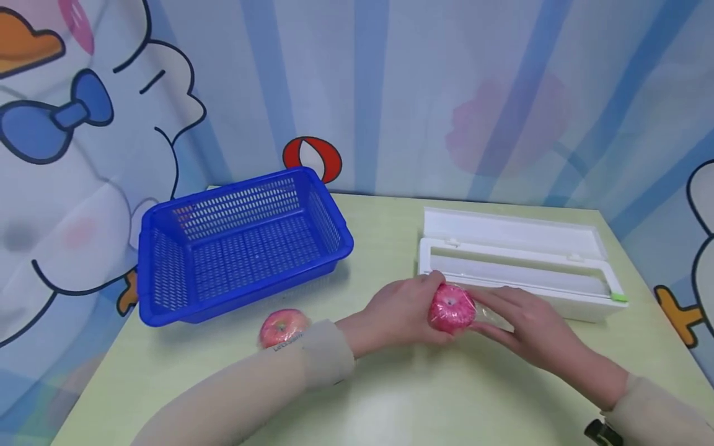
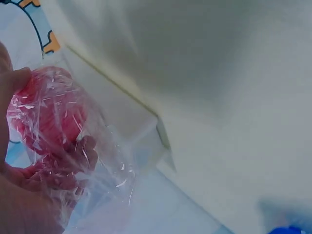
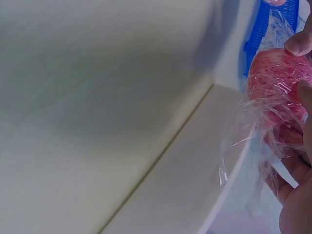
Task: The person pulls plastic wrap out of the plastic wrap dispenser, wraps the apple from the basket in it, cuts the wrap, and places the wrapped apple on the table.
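Note:
A red apple point(image 1: 452, 308) wrapped in clear cling film is held up above the table, between both hands. My left hand point(image 1: 403, 310) grips it from the left, thumb on top and fingers around its side. My right hand point(image 1: 532, 323) is at its right side, pinching the loose cling film point(image 1: 491, 314) between thumb and fingers close to the fruit. Crumpled folds of film hang off the apple point(image 2: 51, 109) in the left wrist view. The right wrist view shows the film point(image 3: 239, 141) trailing below the fruit, partly covering the fingers.
A blue plastic basket point(image 1: 245, 297) stands at the back left. Before it lies another film-wrapped apple point(image 1: 283, 327), partly hidden by my left sleeve. At the back right, a white cling film dispenser point(image 1: 519, 282) has its lid raised, behind my right hand.

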Tool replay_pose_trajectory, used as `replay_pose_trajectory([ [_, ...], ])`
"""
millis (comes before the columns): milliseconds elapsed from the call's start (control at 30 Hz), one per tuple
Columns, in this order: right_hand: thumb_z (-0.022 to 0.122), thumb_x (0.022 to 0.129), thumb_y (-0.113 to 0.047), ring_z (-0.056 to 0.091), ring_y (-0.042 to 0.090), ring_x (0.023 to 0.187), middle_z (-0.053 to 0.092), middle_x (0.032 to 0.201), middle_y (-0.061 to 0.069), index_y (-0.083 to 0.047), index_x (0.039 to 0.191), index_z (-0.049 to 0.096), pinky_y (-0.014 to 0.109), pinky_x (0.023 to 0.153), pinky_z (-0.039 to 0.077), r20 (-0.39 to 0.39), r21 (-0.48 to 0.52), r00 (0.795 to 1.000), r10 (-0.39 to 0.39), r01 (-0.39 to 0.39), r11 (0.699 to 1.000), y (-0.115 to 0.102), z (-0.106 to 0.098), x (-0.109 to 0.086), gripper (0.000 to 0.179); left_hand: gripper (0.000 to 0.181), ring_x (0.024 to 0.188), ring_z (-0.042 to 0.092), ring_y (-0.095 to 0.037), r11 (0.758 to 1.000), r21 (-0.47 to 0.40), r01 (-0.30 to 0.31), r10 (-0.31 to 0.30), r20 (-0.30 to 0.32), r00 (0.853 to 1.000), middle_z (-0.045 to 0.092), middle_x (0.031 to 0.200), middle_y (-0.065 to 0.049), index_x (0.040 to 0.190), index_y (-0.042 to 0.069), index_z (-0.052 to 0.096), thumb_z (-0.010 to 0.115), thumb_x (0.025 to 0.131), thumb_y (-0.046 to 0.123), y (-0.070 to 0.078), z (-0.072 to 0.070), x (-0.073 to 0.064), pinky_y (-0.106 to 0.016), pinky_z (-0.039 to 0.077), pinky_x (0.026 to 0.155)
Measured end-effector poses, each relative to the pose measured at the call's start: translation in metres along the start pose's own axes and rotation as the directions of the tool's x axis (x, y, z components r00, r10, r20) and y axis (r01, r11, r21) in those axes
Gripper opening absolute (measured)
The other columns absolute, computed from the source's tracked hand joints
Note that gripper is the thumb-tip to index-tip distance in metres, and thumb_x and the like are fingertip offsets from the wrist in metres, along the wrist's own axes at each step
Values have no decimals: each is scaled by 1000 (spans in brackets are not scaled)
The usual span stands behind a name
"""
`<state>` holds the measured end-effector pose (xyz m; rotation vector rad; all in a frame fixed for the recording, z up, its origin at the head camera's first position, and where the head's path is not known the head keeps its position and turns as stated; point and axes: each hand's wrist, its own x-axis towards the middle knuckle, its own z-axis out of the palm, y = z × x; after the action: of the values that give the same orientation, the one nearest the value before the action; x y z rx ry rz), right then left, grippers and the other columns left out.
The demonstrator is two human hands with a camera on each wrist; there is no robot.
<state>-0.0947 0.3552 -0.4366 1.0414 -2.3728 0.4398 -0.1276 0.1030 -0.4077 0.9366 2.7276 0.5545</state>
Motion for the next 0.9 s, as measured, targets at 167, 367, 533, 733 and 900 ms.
replay_pose_trajectory([
  [167,38,110,-63,76,32,94,79,109,13,-3,131,73,53,77,64,-73,-22,994,-78,76,997,-8,9,15,73,99,130,63,-18,997,79,20,-21,11,1000,60,147,-4,163,17,40,88,85,52,-7,-19,-11,-38,58,102],
  [367,32,114,-57,74,36,109,76,125,16,2,140,67,50,106,55,-35,-47,997,-75,73,996,-19,15,25,73,91,129,62,-19,996,79,34,-36,24,999,61,144,-4,159,18,48,89,85,49,-14,-29,-18,-38,60,98],
  [533,28,116,-52,64,39,131,62,149,21,5,157,48,33,131,16,-27,-80,999,-39,36,996,-35,24,33,73,90,128,63,-19,999,42,31,-30,-8,1000,63,143,-5,159,17,50,92,83,45,-22,-36,-24,-34,61,96],
  [733,26,116,-52,50,41,145,48,161,26,6,164,32,38,133,14,-50,-75,998,32,-35,997,-46,36,38,75,87,126,64,-18,999,24,27,-26,-43,999,64,141,-4,157,19,52,92,84,44,-27,-46,-30,-32,61,94],
  [900,32,116,-49,47,41,147,43,166,22,4,166,28,34,132,14,-33,47,991,132,-130,990,-53,43,40,73,86,127,63,-18,999,-7,38,-39,-56,998,64,142,-2,156,21,53,92,83,43,-32,-53,-35,-33,61,95],
])
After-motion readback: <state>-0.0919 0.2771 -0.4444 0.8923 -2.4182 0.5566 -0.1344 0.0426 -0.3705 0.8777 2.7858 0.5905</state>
